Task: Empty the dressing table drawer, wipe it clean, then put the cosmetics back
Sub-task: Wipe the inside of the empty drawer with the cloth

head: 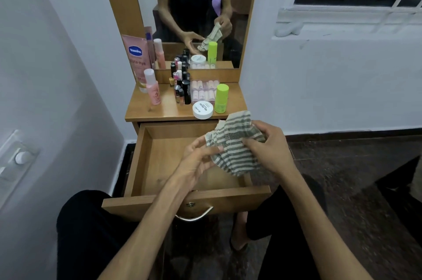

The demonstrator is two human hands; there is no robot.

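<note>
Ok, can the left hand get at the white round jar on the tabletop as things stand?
Probably yes. The white jar sits at the tabletop's front edge with nothing before it, but the left hand pinches the striped cloth and would need to let go first.

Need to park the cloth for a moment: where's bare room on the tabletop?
Bare wood on the tabletop at the front left, ahead of the pink bottle, and a patch between it and the white jar. The middle and right are crowded up to the green bottle.
</note>
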